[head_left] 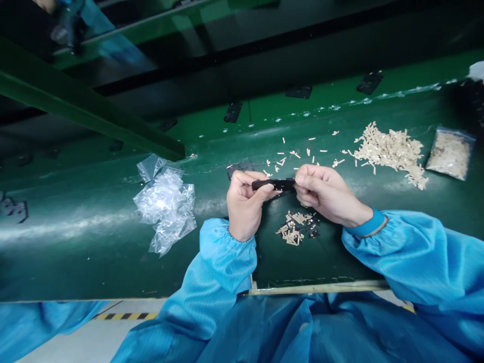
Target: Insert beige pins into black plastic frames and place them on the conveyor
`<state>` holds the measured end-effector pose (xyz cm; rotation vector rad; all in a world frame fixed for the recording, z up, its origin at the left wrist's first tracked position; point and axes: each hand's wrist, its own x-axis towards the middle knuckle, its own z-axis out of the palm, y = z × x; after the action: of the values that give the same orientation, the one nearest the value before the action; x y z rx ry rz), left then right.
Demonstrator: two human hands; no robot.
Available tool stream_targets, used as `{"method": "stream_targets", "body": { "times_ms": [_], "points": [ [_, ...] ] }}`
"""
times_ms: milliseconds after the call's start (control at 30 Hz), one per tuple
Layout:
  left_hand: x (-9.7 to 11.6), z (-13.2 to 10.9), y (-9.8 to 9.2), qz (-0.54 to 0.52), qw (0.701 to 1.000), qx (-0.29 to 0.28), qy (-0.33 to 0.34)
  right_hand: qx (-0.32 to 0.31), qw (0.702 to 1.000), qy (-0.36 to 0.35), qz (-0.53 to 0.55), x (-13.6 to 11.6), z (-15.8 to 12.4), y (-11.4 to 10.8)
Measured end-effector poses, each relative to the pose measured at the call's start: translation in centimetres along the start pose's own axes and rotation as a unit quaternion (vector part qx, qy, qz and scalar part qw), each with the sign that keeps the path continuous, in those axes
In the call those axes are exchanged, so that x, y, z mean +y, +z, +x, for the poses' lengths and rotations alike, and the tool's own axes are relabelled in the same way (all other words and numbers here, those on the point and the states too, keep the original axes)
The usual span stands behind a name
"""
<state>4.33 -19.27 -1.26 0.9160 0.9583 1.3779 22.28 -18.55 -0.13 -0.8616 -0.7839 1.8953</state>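
My left hand [245,204] grips a thin black flat plate [278,185] between thumb and fingers, tilted so that mostly its edge shows. At the plate's right end, the thumb and forefinger of my right hand [325,194] are pinched together; whether a small piece sits between them is too small to tell. Below the hands lies a little heap of cream strips and small black bits [297,228]. Behind my left hand another black plate [241,169] rests on the green table, partly covered by the fingers.
Crumpled clear plastic bags [164,204] lie to the left. A large pile of cream strips [391,151] spreads at the right, beside a filled zip bag [450,153]. Several black plates [233,112] are along the back. A green metal bar [91,111] slants across the upper left.
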Motion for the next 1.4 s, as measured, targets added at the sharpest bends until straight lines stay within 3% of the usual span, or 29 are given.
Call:
{"method": "stream_targets", "body": {
  "times_ms": [367, 567, 800, 1033, 1200, 1300, 1400],
  "points": [
    [-0.05, 0.14, 0.01, -0.02, 0.998, 0.014, -0.055, 0.003, 0.998, -0.008, -0.056, 0.62, 0.07, -0.06],
    [0.02, 0.05, 0.1, -0.015, 0.996, 0.021, -0.083, 0.058, 0.995, -0.051, -0.059, 0.14, 0.18, -0.02],
    [-0.07, -0.21, 0.39, -0.017, 0.994, 0.009, -0.108, -0.027, 0.998, 0.041, 0.041, 0.37, -0.01, -0.08],
    [-0.04, -0.08, 0.28, -0.065, 0.987, 0.017, -0.148, -0.08, 0.994, 0.043, 0.062, 0.26, -0.1, -0.28],
    [0.15, 0.08, 0.29, -0.05, 0.986, 0.042, -0.15, -0.028, 0.997, -0.035, -0.061, 0.15, 0.06, -0.6],
    [0.05, -0.03, 0.36, -0.024, 0.99, 0.06, -0.128, 0.03, 0.98, -0.09, -0.176, 0.08, 0.03, -0.48],
    [-0.2, -0.16, 0.37, -0.003, 0.992, 0.064, -0.111, 0.062, 0.97, -0.097, -0.212, 0.1, 0.01, -0.15]
  ]
}}
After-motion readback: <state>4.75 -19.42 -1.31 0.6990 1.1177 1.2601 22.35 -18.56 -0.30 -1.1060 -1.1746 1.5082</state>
